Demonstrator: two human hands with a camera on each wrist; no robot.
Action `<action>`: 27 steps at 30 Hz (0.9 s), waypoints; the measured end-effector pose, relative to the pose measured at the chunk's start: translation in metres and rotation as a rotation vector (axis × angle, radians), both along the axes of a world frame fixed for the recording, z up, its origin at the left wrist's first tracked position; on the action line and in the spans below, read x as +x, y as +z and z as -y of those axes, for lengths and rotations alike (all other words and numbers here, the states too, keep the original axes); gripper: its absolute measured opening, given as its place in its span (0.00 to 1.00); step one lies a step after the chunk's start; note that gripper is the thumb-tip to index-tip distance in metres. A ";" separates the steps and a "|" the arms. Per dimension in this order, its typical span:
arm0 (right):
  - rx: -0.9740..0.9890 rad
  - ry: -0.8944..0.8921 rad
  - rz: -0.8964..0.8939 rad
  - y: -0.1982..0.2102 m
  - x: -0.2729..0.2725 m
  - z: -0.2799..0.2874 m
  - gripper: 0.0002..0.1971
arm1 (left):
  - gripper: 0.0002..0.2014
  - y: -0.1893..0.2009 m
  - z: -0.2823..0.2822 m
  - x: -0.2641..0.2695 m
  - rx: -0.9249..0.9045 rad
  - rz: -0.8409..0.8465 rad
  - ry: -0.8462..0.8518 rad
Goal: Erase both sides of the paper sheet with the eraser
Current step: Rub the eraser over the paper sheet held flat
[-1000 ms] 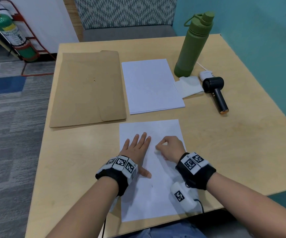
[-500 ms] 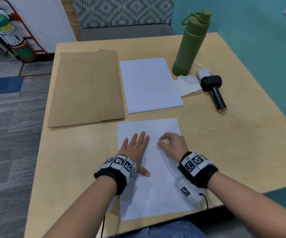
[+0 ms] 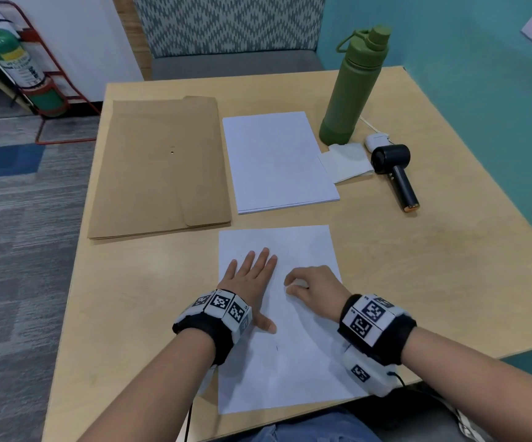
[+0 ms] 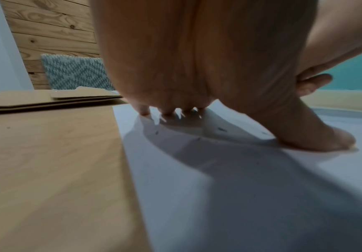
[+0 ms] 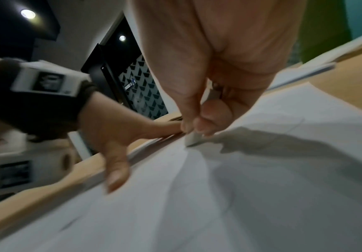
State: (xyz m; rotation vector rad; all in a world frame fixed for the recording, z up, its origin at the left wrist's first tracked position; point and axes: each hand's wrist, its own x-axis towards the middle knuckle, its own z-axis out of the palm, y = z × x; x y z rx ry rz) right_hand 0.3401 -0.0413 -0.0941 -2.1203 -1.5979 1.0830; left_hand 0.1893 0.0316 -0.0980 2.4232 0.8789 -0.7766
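The sheet (image 3: 293,355) lies flat on the table (image 3: 417,266), nearest the person. The left hand (image 3: 251,279) presses on it, fingers straight and spread. The right hand (image 3: 314,287) pinches the eraser (image 5: 194,139) between thumb and fingertips, its corner on the paper. Over the last second the right hand has slid slightly toward the near edge while the left stayed put, so I judge rubbing on the upper face is under way; the sheet is not yet flipped, and a faint mark (image 3: 277,348) remains
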 end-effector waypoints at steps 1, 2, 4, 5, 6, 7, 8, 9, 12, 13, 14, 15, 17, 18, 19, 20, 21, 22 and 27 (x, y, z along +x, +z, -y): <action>0.002 -0.002 0.001 0.002 0.002 -0.003 0.09 | 0.64 0.000 0.000 0.000 0.001 0.001 0.000; 0.020 -0.035 -0.006 0.002 0.004 -0.008 0.08 | 0.64 0.000 0.000 0.000 0.001 0.003 0.001; 0.051 -0.110 -0.005 0.001 0.007 -0.014 0.07 | 0.64 -0.001 0.000 0.000 0.004 0.008 0.004; 0.038 -0.150 -0.027 0.000 0.007 -0.015 0.06 | 0.64 -0.001 0.000 0.000 0.005 0.011 0.006; 0.016 -0.216 -0.110 -0.002 0.008 -0.014 0.06 | 0.64 -0.001 0.000 -0.001 0.006 0.015 0.004; -0.003 -0.307 -0.254 -0.003 0.010 -0.011 0.07 | 0.64 -0.001 0.000 -0.002 0.007 0.022 0.002; -0.001 -0.412 -0.427 -0.002 0.012 -0.008 0.10 | 0.64 -0.001 -0.001 -0.002 0.008 0.030 0.000; 0.017 -0.513 -0.601 -0.002 0.015 -0.005 0.12 | 0.65 -0.001 -0.001 -0.003 0.010 0.041 0.002; -0.052 -0.629 -1.046 0.003 0.011 0.006 0.07 | 0.66 -0.003 0.000 -0.007 0.019 0.074 0.026; -0.131 -0.604 -1.152 0.003 0.005 0.011 0.06 | 0.67 -0.003 0.000 -0.008 0.024 0.083 0.038; -0.225 -0.557 -1.215 0.001 -0.002 0.017 0.06 | 0.67 -0.004 0.001 -0.008 0.028 0.088 0.048; -0.298 -0.505 -1.234 -0.002 -0.007 0.022 0.06 | 0.68 -0.005 0.001 -0.008 0.033 0.091 0.056; -0.278 -0.531 -1.231 -0.007 -0.009 0.022 0.06 | 0.68 -0.006 0.002 -0.009 0.042 0.096 0.067; -0.189 -0.614 -1.224 -0.008 -0.006 0.018 0.05 | 0.68 -0.007 0.002 -0.009 0.043 0.097 0.068; -0.079 -0.704 -1.206 -0.008 -0.001 0.014 0.06 | 0.68 -0.007 0.002 -0.010 0.041 0.099 0.069; 0.015 -0.771 -1.181 -0.006 0.005 0.010 0.06 | 0.68 -0.008 0.002 -0.010 0.040 0.101 0.069; 0.063 -0.794 -1.167 -0.005 0.009 0.008 0.06 | 0.68 -0.008 0.003 -0.010 0.039 0.104 0.069; 0.057 -0.775 -1.180 -0.004 0.010 0.008 0.06 | 0.68 -0.008 0.003 -0.010 0.041 0.105 0.068; -0.271 -0.470 -1.237 -0.009 -0.011 0.015 0.08 | 0.68 -0.007 0.002 -0.009 0.042 0.088 0.061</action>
